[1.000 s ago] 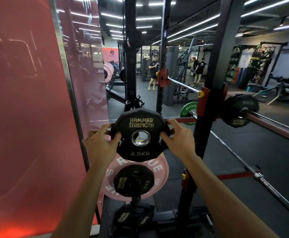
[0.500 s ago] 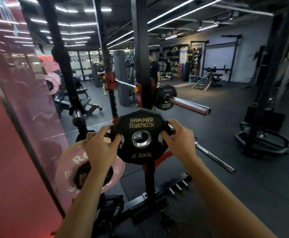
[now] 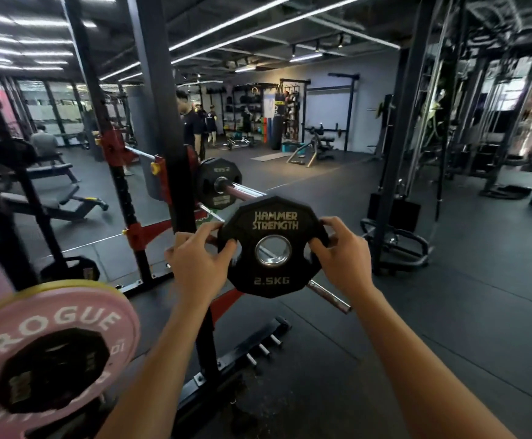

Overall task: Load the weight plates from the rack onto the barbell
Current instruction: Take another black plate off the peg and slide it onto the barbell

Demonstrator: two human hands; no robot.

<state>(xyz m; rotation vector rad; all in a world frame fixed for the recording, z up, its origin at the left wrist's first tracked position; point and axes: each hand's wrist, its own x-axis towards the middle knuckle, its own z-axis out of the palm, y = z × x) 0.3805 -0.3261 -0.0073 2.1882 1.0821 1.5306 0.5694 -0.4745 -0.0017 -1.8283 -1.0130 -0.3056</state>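
Observation:
I hold a black 2.5 kg weight plate upright in front of me, face toward me. My left hand grips its left grip hole and my right hand grips its right one. Just behind the plate, the barbell sleeve sticks out toward me from the rack upright. One black plate sits on that sleeve against the rack. At lower left a pink plate with a small black plate on top hangs on a storage peg.
A lower safety bar ends just below the held plate. The rack base with short pegs lies on the floor. Benches stand at left, a cable machine at right. Several people stand in the background.
My view has swung right, away from the plate storage. The held plate has travelled with my hands to just in front of the barbell sleeve end.

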